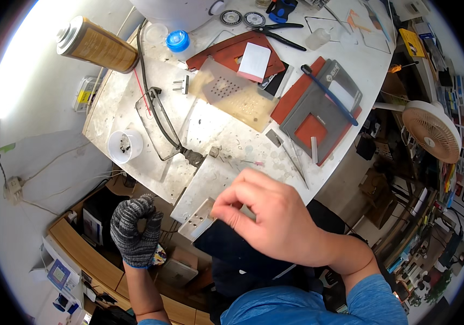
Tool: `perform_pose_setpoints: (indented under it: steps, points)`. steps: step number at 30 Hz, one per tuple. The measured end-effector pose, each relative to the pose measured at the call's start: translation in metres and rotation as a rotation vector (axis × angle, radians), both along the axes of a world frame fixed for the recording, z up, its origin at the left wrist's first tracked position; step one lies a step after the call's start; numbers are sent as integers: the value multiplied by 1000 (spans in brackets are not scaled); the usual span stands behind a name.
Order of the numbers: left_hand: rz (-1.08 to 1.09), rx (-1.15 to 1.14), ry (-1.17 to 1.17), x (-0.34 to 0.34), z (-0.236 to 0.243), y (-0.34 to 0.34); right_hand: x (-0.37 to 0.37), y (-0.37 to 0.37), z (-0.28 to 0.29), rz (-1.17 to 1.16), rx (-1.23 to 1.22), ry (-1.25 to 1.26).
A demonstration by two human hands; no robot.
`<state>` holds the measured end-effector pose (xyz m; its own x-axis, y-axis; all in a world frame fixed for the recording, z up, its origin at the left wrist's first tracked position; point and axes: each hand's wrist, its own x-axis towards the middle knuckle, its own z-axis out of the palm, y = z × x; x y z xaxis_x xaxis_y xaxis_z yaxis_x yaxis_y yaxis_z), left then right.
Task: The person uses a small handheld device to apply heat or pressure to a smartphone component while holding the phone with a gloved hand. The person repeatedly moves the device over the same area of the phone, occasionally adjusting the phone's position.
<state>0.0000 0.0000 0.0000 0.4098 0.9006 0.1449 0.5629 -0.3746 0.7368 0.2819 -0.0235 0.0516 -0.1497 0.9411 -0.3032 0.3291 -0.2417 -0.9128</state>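
My left hand (137, 230), in a grey speckled knit glove, is curled closed left of the bench's front corner; what it holds, if anything, cannot be made out. A small multicoloured thing (160, 254) shows just beside its wrist. My right hand (259, 211) is bare, with thumb and forefinger pinched at the right end of a pale small plate with holes (195, 221) at the bench's front edge. Whatever is between the fingertips is hidden. Dark cloth (216, 246) lies below the plate and hand.
The white bench (319, 173) holds a white cup (124, 146), thick cable (164, 122), spray can (96, 44), blue-lidded jar (178, 42), perforated translucent sheet (232, 97), red and grey templates (335, 130), pliers (289, 40) and tweezers (291, 160). A fan (430, 132) stands at right.
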Motion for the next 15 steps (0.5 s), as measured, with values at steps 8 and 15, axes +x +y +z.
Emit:
perform_pose_setpoints:
  steps: [8, 15]
  points:
    - [76, 85, 46, 10, 3, 4, 25, 4, -22, -390, 295, -467]
    - [65, 29, 17, 8, -2, 2, 65, -86, -32, -137, -114, -201]
